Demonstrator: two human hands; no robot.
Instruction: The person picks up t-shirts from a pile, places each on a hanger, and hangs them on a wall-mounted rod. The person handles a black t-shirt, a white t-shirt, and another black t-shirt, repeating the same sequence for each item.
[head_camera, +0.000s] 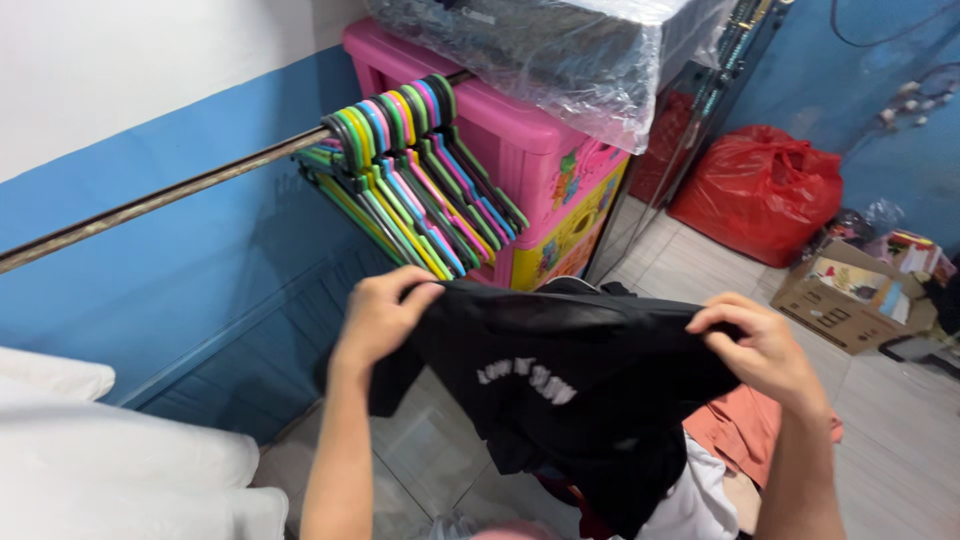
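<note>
Both hands are up and gripping a black garment (570, 390) with pale lettering on it, stretched out between them. The left hand (380, 315) has its fingers curled tight over one upper corner of the cloth; the right hand (760, 350) is clenched the same way on the opposite edge, fabric bunched under the fingertips. The rest of the garment sags below the two grips, hanging over a heap of clothes, with an orange piece (745, 425) just under the right hand and a white one (700, 505) lower down. Just above the left grip, a row of coloured plastic hangers (420, 180) hangs bunched on a rusty metal rail (160, 200). Beyond them stands a pink plastic drawer cabinet (530, 150). Well off past the right grip sit a red plastic bag (760, 190) and a cardboard box (850, 295) on the tiled floor (900, 440).
</note>
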